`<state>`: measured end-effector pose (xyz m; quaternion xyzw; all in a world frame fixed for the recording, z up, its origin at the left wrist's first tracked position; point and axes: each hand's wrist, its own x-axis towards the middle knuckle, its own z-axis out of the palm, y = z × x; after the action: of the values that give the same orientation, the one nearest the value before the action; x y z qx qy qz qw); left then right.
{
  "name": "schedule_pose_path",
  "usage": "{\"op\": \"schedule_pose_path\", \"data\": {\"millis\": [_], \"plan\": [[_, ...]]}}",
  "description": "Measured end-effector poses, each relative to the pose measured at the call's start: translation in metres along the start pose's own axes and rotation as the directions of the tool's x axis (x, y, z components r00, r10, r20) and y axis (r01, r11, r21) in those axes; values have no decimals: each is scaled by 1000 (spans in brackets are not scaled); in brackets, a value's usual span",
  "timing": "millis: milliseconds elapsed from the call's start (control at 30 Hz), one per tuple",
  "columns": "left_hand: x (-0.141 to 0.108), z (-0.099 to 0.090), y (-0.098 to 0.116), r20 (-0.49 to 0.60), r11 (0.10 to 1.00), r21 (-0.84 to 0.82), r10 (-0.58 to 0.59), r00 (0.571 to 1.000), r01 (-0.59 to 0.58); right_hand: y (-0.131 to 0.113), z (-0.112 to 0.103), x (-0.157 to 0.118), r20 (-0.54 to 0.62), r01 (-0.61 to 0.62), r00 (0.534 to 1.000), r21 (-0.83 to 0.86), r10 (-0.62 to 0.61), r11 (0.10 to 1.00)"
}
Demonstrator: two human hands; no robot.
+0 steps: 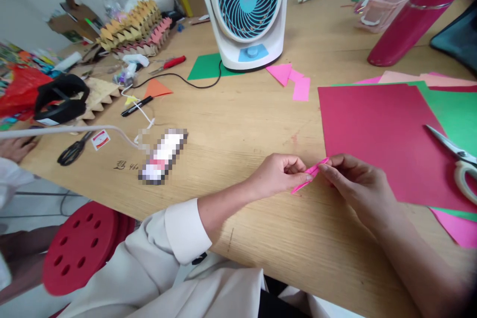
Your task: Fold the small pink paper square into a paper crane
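Between my two hands is a small folded strip of bright pink paper (301, 187), held just above the wooden table. My left hand (280, 173) pinches its near part between thumb and curled fingers. At the strip's far right end, my right hand (359, 181) grips it with thumb and forefinger. The fingers hide part of the folds. Beside my right hand lies a large dark red paper sheet (372, 134) on top of green sheets (456, 114). White-handled scissors (465, 171) rest on the sheets at the right.
A white and blue fan (249, 5) stands at the back, with pink paper pieces (301, 88) near its base. A magenta bottle (410, 25) leans at the right. A phone (164, 156) with a white cable lies left. Another person's hand (17, 149) rests at the table's left edge.
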<state>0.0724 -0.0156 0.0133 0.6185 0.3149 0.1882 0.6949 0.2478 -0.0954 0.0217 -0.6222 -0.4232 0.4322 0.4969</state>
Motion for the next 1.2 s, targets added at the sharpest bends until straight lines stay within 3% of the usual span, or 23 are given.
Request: {"op": "schedule_pose_path", "data": {"millis": [367,833,1200], "plan": [[3,-7,-1,108,999,-22,51,993,-48,1,1,1,-19,-17,1000,-41,17,999],[2,-3,-2,3,1000,-17,16,1000,-16,1,4,-1,57,-3,998,22,2,1000],[-2,0,4,-38,999,33,35,999,-33,1,6,0,-19,-3,1000,75,4,997]]}}
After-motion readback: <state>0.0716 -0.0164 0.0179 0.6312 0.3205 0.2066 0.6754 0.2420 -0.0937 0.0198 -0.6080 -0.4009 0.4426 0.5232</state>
